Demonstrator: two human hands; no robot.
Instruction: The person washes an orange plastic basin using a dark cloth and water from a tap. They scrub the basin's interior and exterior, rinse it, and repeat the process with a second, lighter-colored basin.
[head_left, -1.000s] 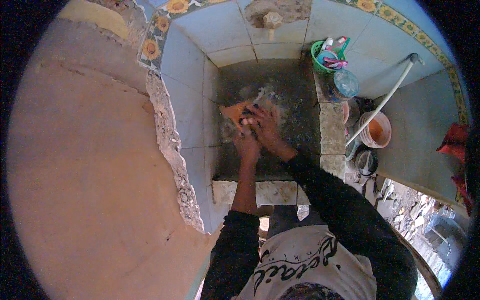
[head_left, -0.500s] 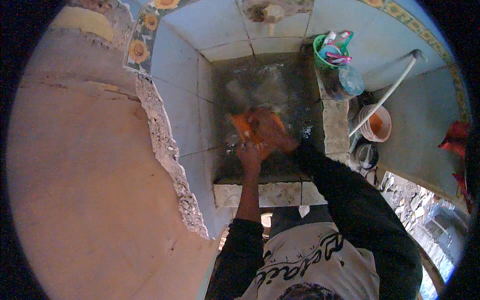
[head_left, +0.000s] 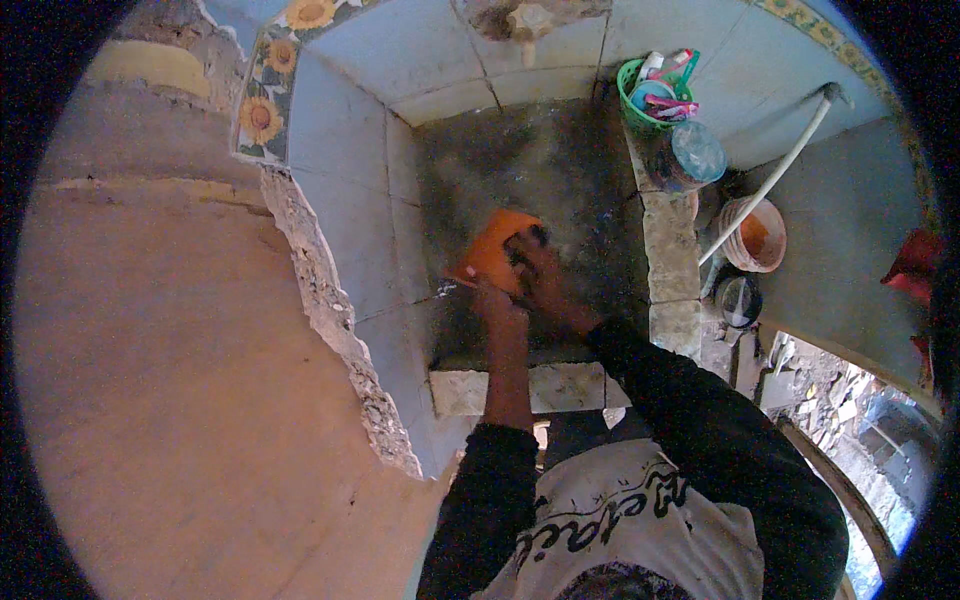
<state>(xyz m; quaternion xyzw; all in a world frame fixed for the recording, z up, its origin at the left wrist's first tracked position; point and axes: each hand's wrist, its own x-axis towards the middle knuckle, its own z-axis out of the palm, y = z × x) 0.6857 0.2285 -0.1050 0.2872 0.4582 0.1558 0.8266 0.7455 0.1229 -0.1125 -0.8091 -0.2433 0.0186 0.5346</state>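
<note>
Over the dark, wet floor of a tiled basin (head_left: 590,150), I hold an orange plastic vessel (head_left: 497,240), tilted to the left; its exact kind is unclear. My left hand (head_left: 498,303) grips its near edge, at the lower left, with the fingers partly hidden. My right hand (head_left: 548,280) lies against its right side, fingers bent over a dark, pad-like thing (head_left: 520,246) pressed on the orange surface. Blur and dim light hide what that dark thing is.
Along the basin's right ledge (head_left: 672,260) stand a green basket (head_left: 628,98) of toiletries and a lidded tub (head_left: 698,155). Beyond it are a pinkish bucket (head_left: 768,235), a dark round container (head_left: 738,302) and a slanting white pipe (head_left: 775,178). A tap (head_left: 528,30) juts from the back wall.
The orange vessel has turned and tilts more to the left, and the dark thing on it now shows. My right hand has come nearer along its right side. The view has shifted slightly.
</note>
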